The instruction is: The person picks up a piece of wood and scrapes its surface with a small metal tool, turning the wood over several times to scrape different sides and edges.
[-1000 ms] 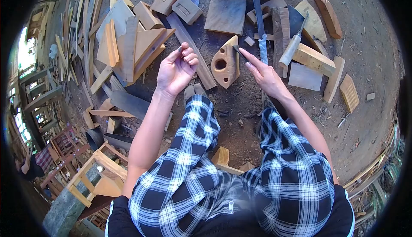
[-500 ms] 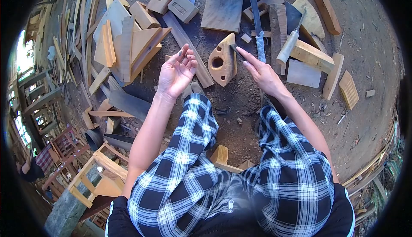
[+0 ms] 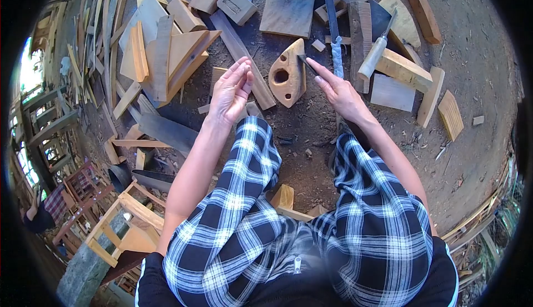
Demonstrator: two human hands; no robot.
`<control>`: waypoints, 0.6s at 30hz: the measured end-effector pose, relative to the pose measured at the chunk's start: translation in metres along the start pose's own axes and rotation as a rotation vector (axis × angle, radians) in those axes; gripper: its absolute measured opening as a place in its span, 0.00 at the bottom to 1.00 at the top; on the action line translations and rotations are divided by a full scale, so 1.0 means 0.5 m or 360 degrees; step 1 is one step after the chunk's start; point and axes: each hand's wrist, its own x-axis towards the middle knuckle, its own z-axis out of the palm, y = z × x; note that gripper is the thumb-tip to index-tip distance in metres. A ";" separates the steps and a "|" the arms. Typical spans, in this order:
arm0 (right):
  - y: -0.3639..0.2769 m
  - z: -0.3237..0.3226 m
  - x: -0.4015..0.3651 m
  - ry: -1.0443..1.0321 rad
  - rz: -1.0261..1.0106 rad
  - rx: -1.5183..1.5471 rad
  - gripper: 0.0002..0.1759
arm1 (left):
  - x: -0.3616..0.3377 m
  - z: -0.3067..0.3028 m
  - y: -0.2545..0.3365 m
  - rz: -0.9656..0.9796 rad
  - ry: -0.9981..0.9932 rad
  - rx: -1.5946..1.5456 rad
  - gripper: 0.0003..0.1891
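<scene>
Your right hand (image 3: 342, 91) grips a dark tool (image 3: 308, 66) against the holed wooden block (image 3: 289, 78) at upper centre; your left hand (image 3: 230, 92) is loosely curled.

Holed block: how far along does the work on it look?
Done, it seems: the block has its tapered outline, one large hole and two smaller ones. In hand: the right hand holds a thin dark tool at the block's upper right edge; the left hand is raised off the block. Left: perhaps more work at that edge, which has dark marks; the pictures don't settle how much.
</scene>
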 end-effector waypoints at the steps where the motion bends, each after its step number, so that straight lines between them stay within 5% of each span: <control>1: -0.003 -0.001 -0.001 -0.0016 0.0027 -0.0013 0.27 | -0.002 0.001 -0.001 0.0055 0.0060 0.0038 0.16; 8: 0.004 0.002 -0.001 -0.0030 0.0039 -0.0029 0.27 | -0.008 0.008 -0.005 0.0032 0.0058 0.0012 0.21; 10: 0.007 0.010 -0.006 0.0061 -0.0122 -0.0089 0.26 | -0.022 0.045 -0.022 0.0363 0.0073 0.0963 0.27; 11: 0.007 0.011 -0.011 0.0062 -0.0119 -0.0090 0.26 | -0.020 0.051 -0.034 0.0361 0.0070 0.0961 0.27; 13: -0.013 0.012 -0.027 -0.0050 0.0038 -0.0137 0.26 | -0.014 0.059 -0.055 0.0412 -0.0271 0.1809 0.34; 14: -0.019 0.017 -0.034 -0.0046 0.0043 -0.0128 0.26 | -0.003 0.055 -0.064 0.0190 -0.0561 0.1579 0.39; 18: -0.014 0.029 -0.033 0.0066 -0.0101 -0.0156 0.27 | 0.010 0.056 -0.084 0.0182 -0.0512 0.1605 0.39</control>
